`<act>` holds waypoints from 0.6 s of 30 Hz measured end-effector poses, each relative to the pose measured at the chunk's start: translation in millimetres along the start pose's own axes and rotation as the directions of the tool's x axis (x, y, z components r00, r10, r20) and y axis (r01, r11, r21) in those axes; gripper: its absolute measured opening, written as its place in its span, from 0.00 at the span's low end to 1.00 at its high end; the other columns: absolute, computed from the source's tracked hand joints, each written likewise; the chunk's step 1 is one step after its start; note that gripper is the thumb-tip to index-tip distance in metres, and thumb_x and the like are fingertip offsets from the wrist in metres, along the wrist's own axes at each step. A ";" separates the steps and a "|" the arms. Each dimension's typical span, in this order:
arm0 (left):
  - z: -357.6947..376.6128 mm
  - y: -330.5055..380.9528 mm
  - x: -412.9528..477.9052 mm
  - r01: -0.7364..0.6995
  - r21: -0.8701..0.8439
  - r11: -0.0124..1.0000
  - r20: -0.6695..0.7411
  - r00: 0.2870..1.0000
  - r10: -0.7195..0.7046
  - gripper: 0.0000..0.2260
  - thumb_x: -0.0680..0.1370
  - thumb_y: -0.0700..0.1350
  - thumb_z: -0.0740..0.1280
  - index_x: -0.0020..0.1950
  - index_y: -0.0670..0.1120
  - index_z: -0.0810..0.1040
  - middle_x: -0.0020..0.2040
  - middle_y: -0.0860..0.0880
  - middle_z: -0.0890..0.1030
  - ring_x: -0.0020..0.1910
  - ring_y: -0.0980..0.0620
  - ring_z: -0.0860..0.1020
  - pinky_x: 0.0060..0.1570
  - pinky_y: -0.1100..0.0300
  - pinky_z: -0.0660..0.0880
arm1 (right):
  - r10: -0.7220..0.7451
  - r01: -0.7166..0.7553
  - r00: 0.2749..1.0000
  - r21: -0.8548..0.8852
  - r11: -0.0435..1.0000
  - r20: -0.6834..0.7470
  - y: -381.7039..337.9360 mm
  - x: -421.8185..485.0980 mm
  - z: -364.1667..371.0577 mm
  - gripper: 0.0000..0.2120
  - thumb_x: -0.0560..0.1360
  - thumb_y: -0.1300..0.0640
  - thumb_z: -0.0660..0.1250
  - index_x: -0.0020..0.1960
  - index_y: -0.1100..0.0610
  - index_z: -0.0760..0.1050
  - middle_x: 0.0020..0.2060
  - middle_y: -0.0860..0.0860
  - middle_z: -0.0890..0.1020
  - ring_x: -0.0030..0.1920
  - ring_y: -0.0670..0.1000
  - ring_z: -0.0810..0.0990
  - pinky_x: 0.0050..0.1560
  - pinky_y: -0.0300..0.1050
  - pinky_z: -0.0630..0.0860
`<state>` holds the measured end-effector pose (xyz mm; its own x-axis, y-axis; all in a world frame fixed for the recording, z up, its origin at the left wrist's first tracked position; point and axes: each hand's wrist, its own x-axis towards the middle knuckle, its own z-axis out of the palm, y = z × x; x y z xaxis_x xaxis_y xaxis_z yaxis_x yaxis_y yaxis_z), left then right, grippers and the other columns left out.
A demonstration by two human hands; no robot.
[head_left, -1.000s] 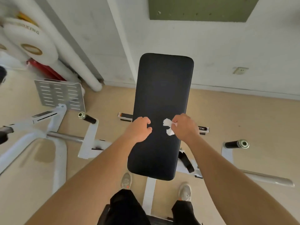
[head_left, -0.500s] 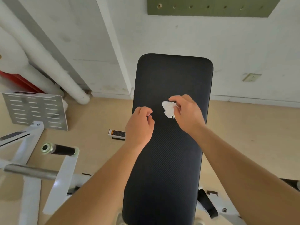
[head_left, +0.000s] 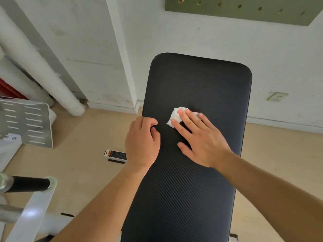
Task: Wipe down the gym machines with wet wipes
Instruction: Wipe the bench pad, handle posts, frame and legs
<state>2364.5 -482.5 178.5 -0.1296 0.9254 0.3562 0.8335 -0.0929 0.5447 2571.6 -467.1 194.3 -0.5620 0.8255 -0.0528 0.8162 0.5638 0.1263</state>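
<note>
2 hands work over 1 black pad [head_left: 192, 189]: the right hand [head_left: 201, 142] lies flat, straight fingers pressing 1 white wipe [head_left: 174, 116] onto the pad's far half; the left hand [head_left: 142, 144] is curled in a loose fist at the pad's left edge, holding nothing visible. The fingers hide part of the wipe, and the pad's near end is cut off. 1 small box [head_left: 115, 155] lies on the floor to the left.

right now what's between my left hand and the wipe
Nothing but a bare strip of the black pad separates the left hand from the wipe, as the head view shows.
</note>
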 end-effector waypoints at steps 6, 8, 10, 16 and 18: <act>-9.8 -0.6 51.0 0.070 -0.009 0.998 -0.055 0.996 -0.070 0.06 0.79 0.40 0.65 0.54 0.48 0.78 0.53 0.50 0.78 0.49 0.50 0.76 0.45 0.61 0.72 | 0.150 -0.151 0.988 -0.040 0.988 -0.030 39.2 99.8 -54.3 0.35 0.82 0.37 0.41 0.82 0.55 0.39 0.81 0.54 0.42 0.81 0.53 0.41 0.80 0.53 0.43; -14.3 -3.7 52.2 0.078 -0.021 0.997 -0.058 0.995 -0.080 0.07 0.78 0.40 0.66 0.54 0.47 0.78 0.52 0.50 0.78 0.49 0.50 0.77 0.45 0.60 0.73 | 0.147 -0.149 0.988 -0.028 0.988 -0.052 21.4 97.9 -48.9 0.38 0.81 0.36 0.42 0.81 0.59 0.39 0.81 0.57 0.42 0.81 0.56 0.41 0.80 0.53 0.45; -20.6 -8.8 42.4 0.082 -0.004 0.997 -0.040 0.996 -0.083 0.06 0.78 0.40 0.66 0.54 0.47 0.77 0.52 0.50 0.78 0.49 0.50 0.77 0.45 0.59 0.73 | -0.020 0.020 1.000 -0.034 0.999 0.011 -14.1 60.5 -26.9 0.40 0.80 0.35 0.44 0.81 0.60 0.41 0.80 0.59 0.42 0.81 0.57 0.40 0.80 0.55 0.47; -36.5 -27.2 22.0 0.065 0.059 0.996 -0.006 0.998 -0.065 0.06 0.76 0.38 0.67 0.51 0.46 0.79 0.49 0.49 0.78 0.47 0.48 0.77 0.41 0.55 0.76 | -0.227 0.232 0.972 -0.096 0.968 0.064 -9.1 68.8 -39.1 0.37 0.80 0.36 0.44 0.82 0.56 0.45 0.81 0.54 0.45 0.81 0.53 0.43 0.80 0.53 0.44; -37.1 -31.5 22.7 0.075 0.076 0.994 -0.013 0.997 -0.075 0.06 0.76 0.38 0.67 0.51 0.46 0.79 0.48 0.49 0.78 0.46 0.48 0.77 0.40 0.57 0.75 | -0.027 0.028 1.000 -0.086 0.996 0.011 17.0 121.1 -71.1 0.37 0.80 0.36 0.41 0.82 0.56 0.41 0.81 0.54 0.43 0.81 0.52 0.41 0.80 0.52 0.43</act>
<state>2315.4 -472.2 197.7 -0.1982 0.9250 0.3243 0.8597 0.0052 0.5107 2507.8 -359.5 260.4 -0.5821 0.8104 -0.0673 0.7858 0.5818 0.2098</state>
